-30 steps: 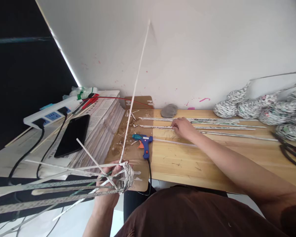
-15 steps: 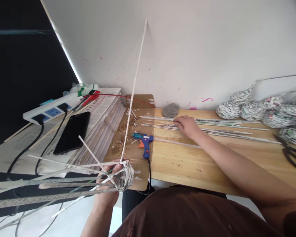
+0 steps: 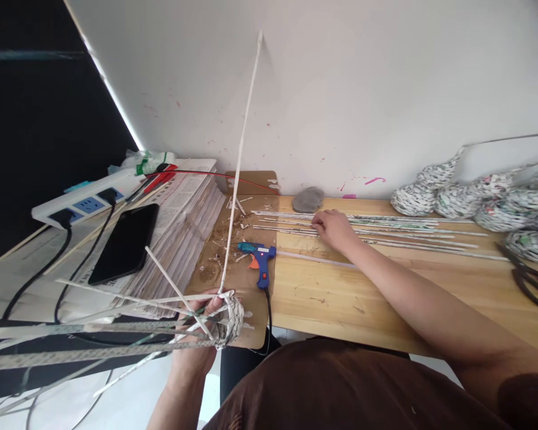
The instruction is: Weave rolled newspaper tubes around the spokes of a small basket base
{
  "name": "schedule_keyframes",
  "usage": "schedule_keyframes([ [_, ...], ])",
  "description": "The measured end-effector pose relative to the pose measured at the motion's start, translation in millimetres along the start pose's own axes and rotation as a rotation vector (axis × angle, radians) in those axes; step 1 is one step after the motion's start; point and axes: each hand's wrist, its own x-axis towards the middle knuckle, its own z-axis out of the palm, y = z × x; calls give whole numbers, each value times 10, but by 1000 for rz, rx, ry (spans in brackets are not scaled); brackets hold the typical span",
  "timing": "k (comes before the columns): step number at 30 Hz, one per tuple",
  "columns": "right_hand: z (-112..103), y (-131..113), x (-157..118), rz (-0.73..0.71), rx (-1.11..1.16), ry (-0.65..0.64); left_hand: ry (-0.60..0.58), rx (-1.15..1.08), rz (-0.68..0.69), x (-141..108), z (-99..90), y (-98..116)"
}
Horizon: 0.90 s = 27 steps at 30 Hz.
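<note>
My left hand (image 3: 193, 358) is closed round a small woven newspaper basket (image 3: 234, 319) at the lower middle. Long rolled-paper strands fan out from it to the left, and one white paper tube (image 3: 238, 158) rises from its rim up toward the wall. On the wooden table, my right hand (image 3: 338, 232) has its fingers pinched together among several thin rolled newspaper tubes (image 3: 394, 222); it seems to grip one, though the fingertips partly hide it. A blue glue gun (image 3: 263, 263) lies between the hands, its nozzle pointing left.
Left stands a newspaper stack (image 3: 192, 221) bearing a black phone (image 3: 124, 243) and a white power strip (image 3: 83, 203) with plugged cables. A grey lump (image 3: 308, 200) sits by the wall. Several woven paper gourd shapes (image 3: 415, 198) and black cable (image 3: 529, 286) are at right. Scraps litter the brown board (image 3: 206, 263).
The view has shifted slightly. Some paper tubes under my right hand lie a little further apart, while that hand stays among them. My left hand keeps its hold on the woven basket.
</note>
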Motion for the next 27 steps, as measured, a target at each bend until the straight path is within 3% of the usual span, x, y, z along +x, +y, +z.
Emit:
schedule_keyframes([
  [6, -178, -30, -250, -124, 7, 65, 10, 30, 42, 11, -50, -42],
  [9, -224, 55, -533, -198, 47, 65, 6, 29, 44, 20, -50, -53],
  [14, -231, 245, -858, -196, 20, 70, -23, 22, 24, 2, 45, -23],
  [19, -244, 219, -877, -144, -35, 94, -7, -15, 17, -52, 106, 0],
  [27, -66, 33, -708, -176, 10, -10, 19, -17, 54, -136, 32, 55],
])
